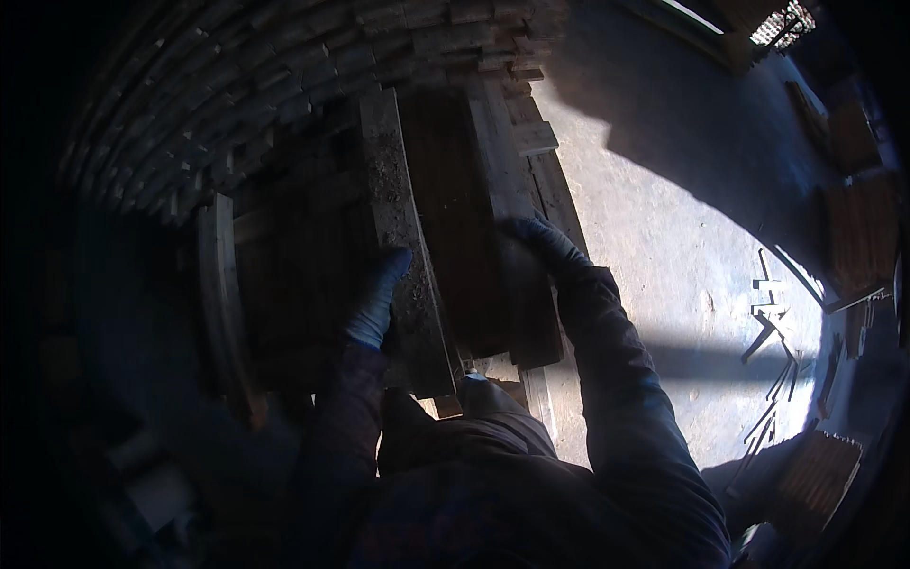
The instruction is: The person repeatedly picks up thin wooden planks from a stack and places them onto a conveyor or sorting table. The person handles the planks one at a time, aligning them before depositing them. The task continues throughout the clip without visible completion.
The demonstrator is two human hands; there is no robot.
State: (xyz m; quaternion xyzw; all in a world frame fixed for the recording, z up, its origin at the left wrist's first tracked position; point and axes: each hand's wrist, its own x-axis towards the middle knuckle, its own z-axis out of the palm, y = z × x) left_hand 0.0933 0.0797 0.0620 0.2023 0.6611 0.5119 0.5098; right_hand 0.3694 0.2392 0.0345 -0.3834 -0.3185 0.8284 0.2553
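Observation:
A long rough-faced wooden plank (393, 199) runs away from me in the middle of the view. My left hand (381, 289), in a pale bluish glove, grips its left edge; the thumb lies toward the top face and the other fingers are hidden. To the right runs a second plank (495, 142), smoother and greyer. My right hand (550, 244), also gloved, is closed over its right edge, the fingertips dim in shadow. Between these planks lies a dark brown board-like surface (460, 209).
Rows of stacked timber (313, 66) fill the far left. A narrow upright-looking board (223, 294) stands left of my hands. On the sunlit concrete floor (654, 247) at right lie thin wood strips (777, 351). Wood stacks (858, 237) line the right side.

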